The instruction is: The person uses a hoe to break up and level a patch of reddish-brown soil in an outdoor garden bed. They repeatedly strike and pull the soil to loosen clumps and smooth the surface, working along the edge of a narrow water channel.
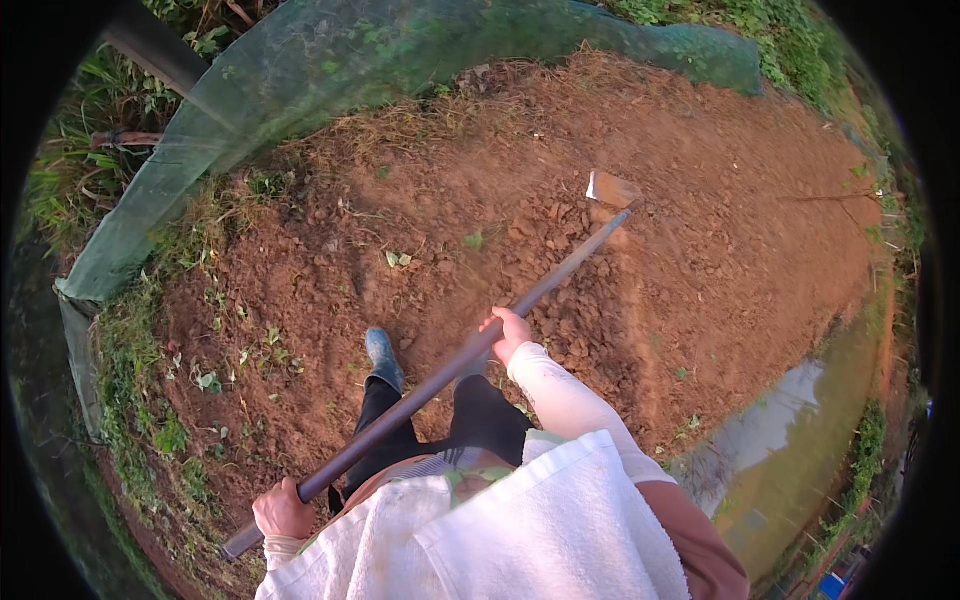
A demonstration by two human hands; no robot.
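Note:
A long-handled hoe slants across the view from lower left to upper right. My left hand [285, 509] grips its wooden handle [420, 397] near the butt end. Farther up the shaft, my right hand [511, 332] is closed around it. The hoe's metal blade [613, 189] is at the far end, brown with soil and with a bright edge facing left. Broken clods [559, 225] lie just below the blade; whether it touches the ground I cannot tell. Loose reddish-brown soil [315, 300] spreads around my boots.
Green netting [300, 90] curves along the far and left sides. A post [154, 49] stands behind it. Muddy water [780, 457] lies at the lower right beside the soil. Uprooted leaves [208, 381] and dry grass [420, 120] are scattered about. My rubber boot [384, 356] stands on the dirt.

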